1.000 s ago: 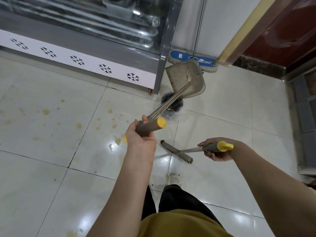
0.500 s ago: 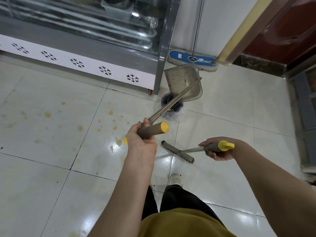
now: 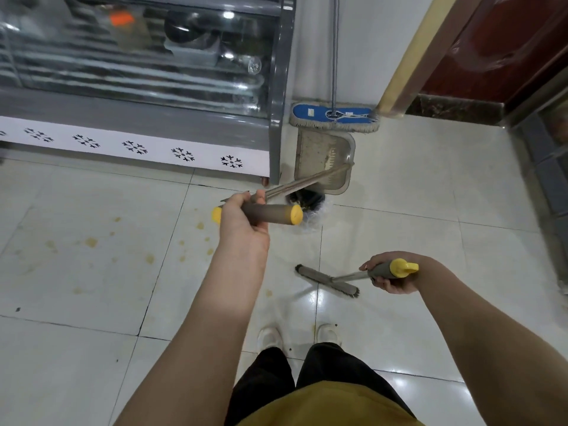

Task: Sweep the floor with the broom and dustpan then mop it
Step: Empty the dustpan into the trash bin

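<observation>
My left hand (image 3: pixel 242 221) grips the grey handle with a yellow end cap of the dustpan (image 3: pixel 322 159). Its translucent grey pan is tipped over a small bin (image 3: pixel 307 202) lined with a black bag. My right hand (image 3: pixel 392 273) holds the yellow-capped handle of the broom (image 3: pixel 327 281), whose grey brush head rests on the white tiles just ahead of my feet. A flat mop with a blue pad (image 3: pixel 335 115) leans against the wall beyond the dustpan. Yellow-brown stains (image 3: pixel 90 241) dot the tiles to the left.
A glass-fronted display cooler (image 3: pixel 138 87) with a white patterned base runs along the far left. A dark red door (image 3: pixel 507 47) with a yellow frame stands at the far right. A grey grille (image 3: pixel 550 167) lines the right edge.
The dustpan has swung from tilted to the left into a more upright tip over the bin. The view has shifted toward the bin. The broom has stayed where it was.
</observation>
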